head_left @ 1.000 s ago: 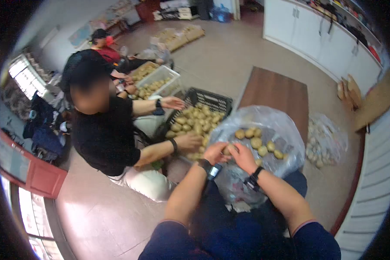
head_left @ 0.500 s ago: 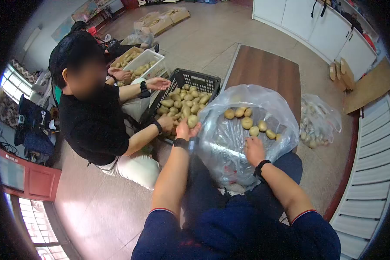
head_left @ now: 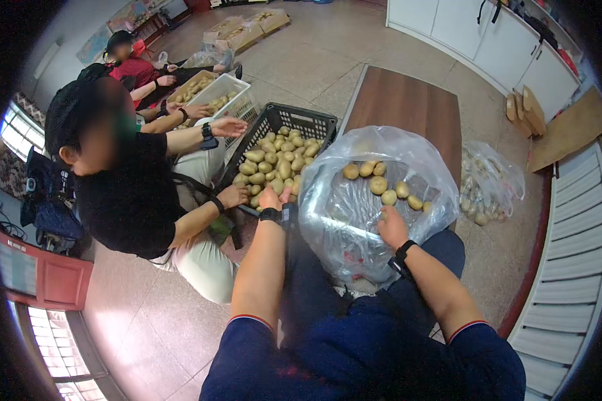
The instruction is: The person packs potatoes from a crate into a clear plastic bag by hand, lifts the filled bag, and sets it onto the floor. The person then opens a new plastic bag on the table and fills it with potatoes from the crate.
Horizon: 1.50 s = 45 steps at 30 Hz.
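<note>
Black crate [head_left: 304, 113], left hand [head_left: 272, 198] at potatoes [head_left: 284, 168], right hand [head_left: 392, 228] at bag [head_left: 344, 244], grips unclear

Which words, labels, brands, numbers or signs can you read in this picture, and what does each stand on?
None can be read.
Wall posters: too small to read.
Red panel: tiny pale marks above it, too small to read.
Plastic bag: red marks, too blurred to tell whether they are print.
Dark blue shirt: faint red marks, too blurred to read.
</note>
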Each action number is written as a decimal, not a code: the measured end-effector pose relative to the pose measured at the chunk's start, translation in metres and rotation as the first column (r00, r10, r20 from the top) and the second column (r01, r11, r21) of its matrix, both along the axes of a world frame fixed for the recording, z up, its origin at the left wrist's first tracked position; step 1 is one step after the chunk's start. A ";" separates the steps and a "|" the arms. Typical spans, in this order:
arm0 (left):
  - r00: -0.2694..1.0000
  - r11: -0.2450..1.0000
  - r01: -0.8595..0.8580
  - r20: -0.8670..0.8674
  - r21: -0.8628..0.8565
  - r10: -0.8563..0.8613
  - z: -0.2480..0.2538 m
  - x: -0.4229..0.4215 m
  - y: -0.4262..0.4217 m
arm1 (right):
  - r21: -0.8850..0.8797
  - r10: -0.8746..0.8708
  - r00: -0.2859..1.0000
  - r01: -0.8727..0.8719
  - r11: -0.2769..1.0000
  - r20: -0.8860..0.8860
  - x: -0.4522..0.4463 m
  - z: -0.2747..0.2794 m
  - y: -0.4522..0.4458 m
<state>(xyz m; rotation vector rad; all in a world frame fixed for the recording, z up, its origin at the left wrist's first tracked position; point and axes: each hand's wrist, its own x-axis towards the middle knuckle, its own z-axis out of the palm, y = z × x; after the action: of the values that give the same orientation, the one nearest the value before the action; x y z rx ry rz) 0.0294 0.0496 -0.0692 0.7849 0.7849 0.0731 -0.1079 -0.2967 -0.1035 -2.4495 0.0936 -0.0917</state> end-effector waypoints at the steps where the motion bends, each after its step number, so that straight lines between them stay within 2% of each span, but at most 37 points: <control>1: 1.000 1.000 -0.001 -0.003 0.014 0.001 -0.001 0.000 0.001 | -0.001 -0.003 1.000 0.003 1.000 0.000 0.001 0.002 0.000; 3: 1.000 0.999 0.002 -0.009 0.045 -0.002 -0.003 -0.001 0.002 | 0.161 -0.102 0.994 0.108 0.981 -0.049 0.001 0.001 0.000; 4: 1.000 0.998 0.008 -0.012 0.061 -0.007 -0.003 -0.001 0.002 | 0.161 -0.105 0.993 0.112 0.981 -0.050 0.003 -0.002 0.000; 6: 0.999 0.995 0.032 -0.015 0.091 -0.031 -0.003 -0.002 0.001 | 0.162 -0.089 0.992 0.074 0.984 0.090 0.007 -0.007 0.003; 7: 0.999 0.993 0.051 -0.016 0.106 -0.049 -0.002 -0.002 -0.001 | 0.160 -0.095 0.991 0.080 0.984 0.089 0.010 -0.008 0.004; 9: 0.995 0.987 0.100 -0.014 0.129 -0.099 0.001 -0.003 -0.009 | 0.337 -0.060 0.997 0.043 0.941 0.041 0.017 -0.009 0.012; 10: 0.990 0.982 0.140 -0.020 0.125 -0.139 0.010 -0.007 -0.015 | 0.334 -0.072 0.997 0.055 0.941 0.039 0.021 -0.006 0.018; 12: 0.979 0.975 0.203 -0.032 0.095 -0.201 0.022 -0.013 -0.027 | 0.667 0.002 0.968 0.172 0.725 -0.251 0.033 0.000 0.032; 13: 0.945 0.937 0.327 -0.019 0.123 -0.327 0.025 -0.015 -0.030 | 0.666 -0.007 0.968 0.179 0.724 -0.252 0.036 0.011 0.038; 14: 0.895 0.883 0.443 -0.010 0.154 -0.446 0.026 -0.015 -0.032 | 0.660 0.074 0.968 0.106 0.744 -0.238 0.036 0.030 0.045; 15: 0.877 0.867 0.478 -0.029 0.137 -0.479 0.022 -0.014 -0.037 | 0.653 0.156 0.962 0.030 0.757 -0.225 0.038 0.047 0.053; 16: 0.875 0.865 0.482 -0.029 0.137 -0.483 0.020 -0.015 -0.040 | 0.653 0.153 0.962 0.033 0.757 -0.226 0.041 0.054 0.061; 18: 0.762 0.757 0.640 0.020 0.130 -0.648 0.017 -0.018 -0.046 | 0.695 0.191 0.947 0.046 0.717 -0.259 0.046 0.068 0.075; 20: 0.730 0.721 0.678 -0.011 0.143 -0.684 0.032 -0.025 -0.058 | 0.725 0.226 0.945 0.017 0.688 -0.236 0.046 0.086 0.086; 23: 0.548 0.538 0.831 -0.032 0.142 -0.836 0.036 -0.029 -0.063 | 0.755 0.277 0.938 -0.025 0.655 -0.209 0.054 0.091 0.095; 25: 0.531 0.528 0.844 -0.009 0.097 -0.847 0.032 -0.027 -0.065 | 0.757 0.298 0.932 -0.039 0.652 -0.208 0.060 0.090 0.101; 27: 0.515 0.516 0.856 0.019 0.027 -0.857 0.025 -0.022 -0.066 | 0.739 0.247 0.957 -0.054 0.672 -0.155 0.065 0.090 0.109; 28: 0.527 0.527 0.849 0.016 0.028 -0.850 0.020 -0.021 -0.064 | 0.741 0.260 0.953 -0.062 0.668 -0.154 0.065 0.091 0.112; 30: 0.455 0.461 0.887 0.116 0.028 -0.883 0.016 -0.019 -0.061 | 0.694 0.236 0.965 -0.094 0.713 -0.112 0.064 0.094 0.110; 32: 0.478 0.485 0.873 0.114 0.049 -0.871 0.030 -0.024 -0.063 | 0.663 0.254 0.963 -0.134 0.736 -0.086 0.068 0.076 0.104; 34: 0.504 0.506 0.862 0.053 0.042 -0.862 0.033 -0.022 -0.060 | 0.344 0.201 0.975 -0.221 0.913 0.092 0.069 0.062 0.094; 35: 0.547 0.548 0.836 0.075 -0.010 -0.834 0.034 -0.022 -0.059 | 0.345 0.212 0.973 -0.231 0.910 0.092 0.068 0.056 0.087; 36: 0.555 0.556 0.831 0.073 -0.010 -0.828 0.033 -0.020 -0.056 | 0.218 0.166 0.977 -0.193 0.957 0.136 0.067 0.051 0.079; 37: 0.633 0.632 0.774 0.055 -0.038 -0.773 0.031 -0.017 -0.053 | 0.089 0.124 0.975 -0.143 0.986 0.186 0.067 0.046 0.071; 38: 0.703 0.700 0.711 0.033 -0.065 -0.711 0.028 -0.015 -0.051 | 0.091 0.132 0.974 -0.150 0.984 0.185 0.067 0.042 0.060; 39: 0.757 0.756 0.653 0.057 -0.052 -0.651 0.021 -0.011 -0.046 | 0.014 0.084 0.984 -0.087 0.996 0.155 0.067 0.038 0.050; 40: 0.760 0.758 0.650 0.056 -0.051 -0.647 0.019 -0.010 -0.040 | -0.065 0.032 0.991 -0.023 0.998 0.132 0.069 0.035 0.041; 42: 0.871 0.871 0.491 0.044 -0.019 -0.490 0.014 -0.006 -0.030 | -0.078 -0.003 0.995 0.010 0.997 0.097 0.072 0.028 0.028; 43: 0.922 0.918 0.386 0.015 -0.089 -0.386 0.014 -0.005 -0.027 | -0.094 -0.042 0.997 0.048 0.994 0.060 0.074 0.022 0.022; 45: 0.947 0.945 0.319 -0.002 -0.065 -0.320 0.008 -0.003 -0.021 | -0.062 -0.043 0.998 0.046 0.997 0.056 0.076 0.008 0.014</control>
<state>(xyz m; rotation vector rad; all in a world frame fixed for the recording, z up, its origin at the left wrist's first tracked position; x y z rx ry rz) 0.0260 0.0287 -0.0612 0.8432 0.6596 -0.2477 -0.0321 -0.2830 -0.0957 -2.5063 0.1230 -0.1837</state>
